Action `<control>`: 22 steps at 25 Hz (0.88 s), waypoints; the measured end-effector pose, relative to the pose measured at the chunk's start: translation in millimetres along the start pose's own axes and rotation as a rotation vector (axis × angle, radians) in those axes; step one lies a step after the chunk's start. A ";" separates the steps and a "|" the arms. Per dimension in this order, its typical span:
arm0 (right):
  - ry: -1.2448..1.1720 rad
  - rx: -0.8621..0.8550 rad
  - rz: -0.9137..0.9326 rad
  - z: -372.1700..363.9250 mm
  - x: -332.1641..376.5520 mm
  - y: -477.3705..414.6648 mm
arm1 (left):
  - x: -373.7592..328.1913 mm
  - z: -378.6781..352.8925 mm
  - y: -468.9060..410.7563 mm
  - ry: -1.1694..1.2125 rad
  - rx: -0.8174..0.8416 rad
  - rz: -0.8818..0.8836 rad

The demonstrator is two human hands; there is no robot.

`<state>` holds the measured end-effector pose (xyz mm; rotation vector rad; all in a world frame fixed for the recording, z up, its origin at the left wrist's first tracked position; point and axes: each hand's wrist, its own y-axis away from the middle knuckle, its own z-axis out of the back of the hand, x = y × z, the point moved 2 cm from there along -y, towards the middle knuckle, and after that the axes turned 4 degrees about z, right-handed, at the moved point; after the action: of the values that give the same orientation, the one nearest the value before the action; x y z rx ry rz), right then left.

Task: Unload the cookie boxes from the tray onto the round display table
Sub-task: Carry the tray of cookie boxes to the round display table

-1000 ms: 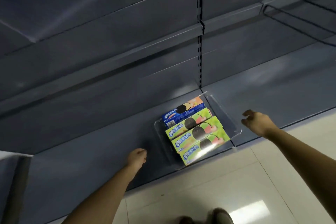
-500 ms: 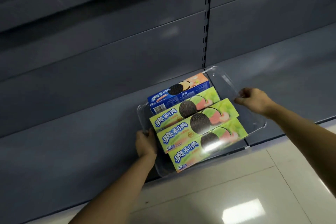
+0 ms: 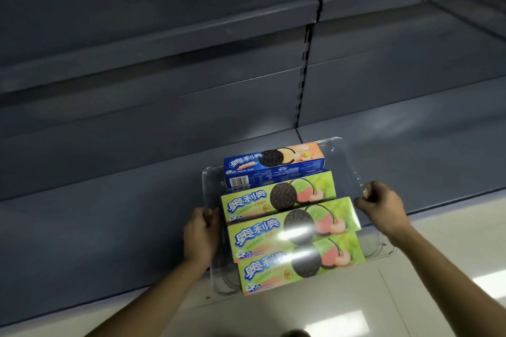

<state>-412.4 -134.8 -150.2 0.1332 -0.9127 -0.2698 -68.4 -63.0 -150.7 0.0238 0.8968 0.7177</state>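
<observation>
A clear plastic tray (image 3: 343, 156) holds several cookie boxes lying in an overlapping row. A blue and orange box (image 3: 273, 168) is farthest from me. Three green boxes follow: one (image 3: 276, 194) behind, one (image 3: 293, 227) in the middle and one (image 3: 298, 265) nearest me. My left hand (image 3: 198, 235) grips the tray's left rim. On the tray's right rim my right hand (image 3: 382, 206) is closed. The tray's near end hangs past the shelf edge over the floor. The round display table is out of view.
Dark grey shop shelving (image 3: 164, 90) fills the view, with a slotted upright post (image 3: 306, 57) behind the tray. The bottom shelf deck (image 3: 109, 241) runs left and right. A pale tiled floor (image 3: 356, 309) lies below. A wire shelf frame (image 3: 465, 5) sticks out at upper right.
Both hands reached in and closed on the tray's rims. The tray has since swung square to me and come toward me, partly off the shelf edge.
</observation>
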 end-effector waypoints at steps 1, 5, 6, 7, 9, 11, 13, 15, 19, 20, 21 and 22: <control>-0.023 -0.014 -0.021 15.0 7.6 15.3 | -11.0 12.9 11.6 -0.051 0.017 0.004; -0.090 -0.084 -0.107 79.3 38.0 78.2 | -65.5 55.0 52.1 -0.154 0.062 -0.001; -0.100 -0.110 -0.133 97.0 45.6 95.8 | -80.0 64.6 61.5 -0.159 0.071 -0.002; -0.110 -0.144 -0.163 113.9 53.0 113.5 | -94.4 74.5 70.1 -0.156 0.092 -0.013; -0.146 -0.230 -0.228 152.5 70.9 156.1 | -129.7 91.2 92.0 -0.139 0.163 -0.075; -0.167 -0.297 -0.279 181.3 87.3 203.4 | -165.4 107.9 112.2 -0.121 0.251 -0.141; -0.148 -0.389 -0.353 208.2 101.5 251.0 | -202.5 120.4 133.4 -0.082 0.357 -0.197; -0.122 -0.443 -0.407 236.1 116.4 293.6 | -233.4 125.0 153.0 -0.086 0.444 -0.266; -0.108 -0.668 -0.543 273.0 123.8 380.8 | -268.1 107.9 201.5 -0.184 0.595 -0.397; -0.141 -0.726 -0.575 278.6 120.7 399.7 | -278.5 99.6 216.4 -0.197 0.638 -0.432; -0.164 -0.788 -0.624 283.8 114.7 417.7 | -289.3 89.3 231.7 -0.223 0.676 -0.466; -0.185 -0.841 -0.676 288.1 107.5 435.2 | -299.8 78.8 248.9 -0.248 0.711 -0.504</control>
<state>-503.3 251.5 205.4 -0.3787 -0.8464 -1.2836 -274.0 -24.0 187.4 0.4904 0.8327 -0.0963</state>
